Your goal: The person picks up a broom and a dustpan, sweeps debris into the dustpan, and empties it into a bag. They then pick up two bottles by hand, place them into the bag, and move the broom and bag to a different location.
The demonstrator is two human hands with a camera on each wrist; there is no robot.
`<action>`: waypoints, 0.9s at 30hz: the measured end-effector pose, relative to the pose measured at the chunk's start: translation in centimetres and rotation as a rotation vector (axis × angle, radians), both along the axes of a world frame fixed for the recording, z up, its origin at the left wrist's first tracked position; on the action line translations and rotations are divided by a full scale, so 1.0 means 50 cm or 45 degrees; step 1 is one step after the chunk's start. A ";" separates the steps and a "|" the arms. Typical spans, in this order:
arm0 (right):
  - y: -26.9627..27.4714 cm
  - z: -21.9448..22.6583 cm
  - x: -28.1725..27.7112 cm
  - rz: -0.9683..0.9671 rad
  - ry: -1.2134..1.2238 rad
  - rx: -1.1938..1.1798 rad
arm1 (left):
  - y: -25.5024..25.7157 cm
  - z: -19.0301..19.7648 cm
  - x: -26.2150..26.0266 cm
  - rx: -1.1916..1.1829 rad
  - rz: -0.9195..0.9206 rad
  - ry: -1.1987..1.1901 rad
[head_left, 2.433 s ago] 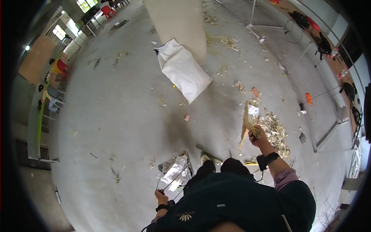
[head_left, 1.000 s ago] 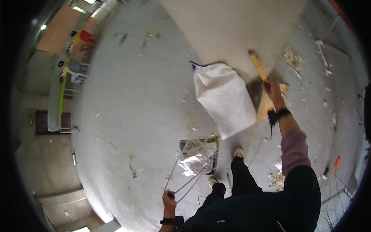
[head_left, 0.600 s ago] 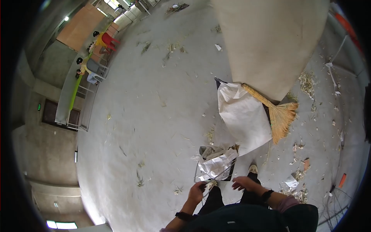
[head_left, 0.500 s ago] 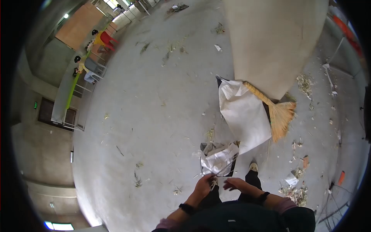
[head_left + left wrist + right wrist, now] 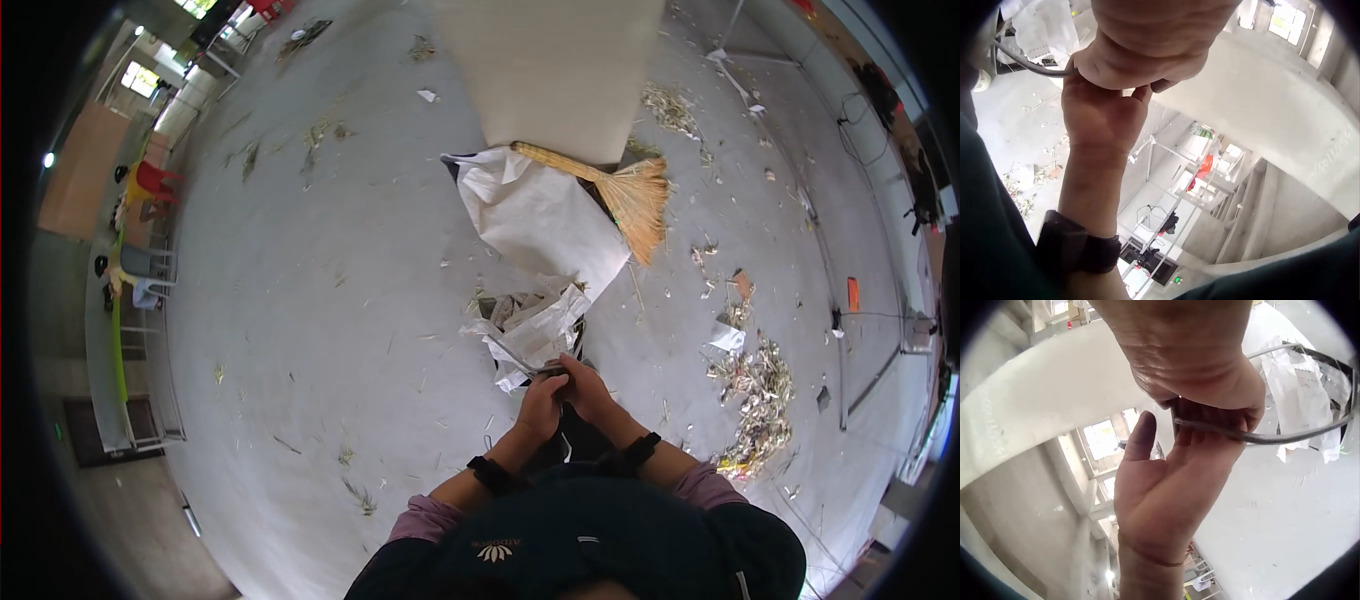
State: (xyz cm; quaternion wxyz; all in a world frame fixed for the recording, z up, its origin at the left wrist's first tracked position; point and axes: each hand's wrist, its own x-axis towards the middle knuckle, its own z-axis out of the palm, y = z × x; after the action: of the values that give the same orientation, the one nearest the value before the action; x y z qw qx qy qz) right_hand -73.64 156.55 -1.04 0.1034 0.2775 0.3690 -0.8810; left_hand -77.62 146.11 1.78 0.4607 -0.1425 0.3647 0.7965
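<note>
Both hands meet at the metal handle (image 5: pixel 512 356) of a litter-filled dustpan, in front of the body. The left hand (image 5: pixel 541 407) and right hand (image 5: pixel 590 390) grip its end, side by side and touching. In the right wrist view the wire handle (image 5: pixel 1297 436) runs between the right hand (image 5: pixel 1200 362) and the left hand (image 5: pixel 1172 481); the fingertips are partly hidden. Crumpled white wrapping (image 5: pixel 555 335) overhangs the dustpan's dark edge (image 5: pixel 581 332). Beyond it lies a white sack (image 5: pixel 535 215), with a straw broom (image 5: pixel 637 205) resting against its far right side.
A pale column (image 5: pixel 550 70) rises behind the sack. Heaped scraps (image 5: pixel 760 400) lie at the right, with smaller litter scattered over the grey floor (image 5: pixel 330 250). A metal frame stands at the far right; people sit by a long table at the far left.
The right hand has released the broom, which now lies by the sack, and has joined the left hand at the handle. The head view has turned, shifting the sack leftward.
</note>
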 end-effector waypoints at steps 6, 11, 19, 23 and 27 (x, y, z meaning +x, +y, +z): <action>0.055 -0.001 0.055 -0.167 0.057 0.491 | 0.044 0.011 0.020 -0.144 -0.412 0.245; 0.103 0.059 0.073 -0.039 0.112 0.705 | 0.071 0.091 -0.038 -0.467 -0.990 0.993; 0.194 0.008 0.158 -0.580 -0.427 0.368 | 0.084 0.077 -0.361 -0.754 -1.269 1.550; 0.225 -0.026 0.198 -1.014 -0.728 0.171 | 0.154 0.032 -0.558 -0.910 -1.169 1.862; 0.251 -0.070 0.221 -1.188 -0.969 0.296 | 0.219 0.010 -0.702 -0.942 -1.170 1.969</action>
State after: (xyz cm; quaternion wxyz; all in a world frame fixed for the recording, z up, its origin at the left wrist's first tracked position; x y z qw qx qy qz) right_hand -62.61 169.09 -4.54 -0.1998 0.7143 0.2394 -0.6265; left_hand -112.70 157.07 2.30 0.2861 0.4408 0.8140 0.2477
